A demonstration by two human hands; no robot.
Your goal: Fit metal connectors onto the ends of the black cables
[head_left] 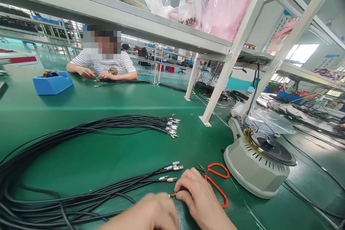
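My right hand is closed in a pinch round a black cable end with a short yellow and metal tip. Just left of it my left hand is curled and slightly blurred; its fingertips and whatever they hold are hidden. Beyond both hands lie black cables with metal connectors at their ends. A pair of scissors with red handles rests beside my right hand, blades partly spread. Farther back, a bundle of black cables curves across the green table, its silver connectors pointing right.
A round tape dispenser machine stands at the right. A blue tape holder sits far left. White shelf legs rise from the green table; plastic bags lie on the shelf. Across the table a person handles cables.
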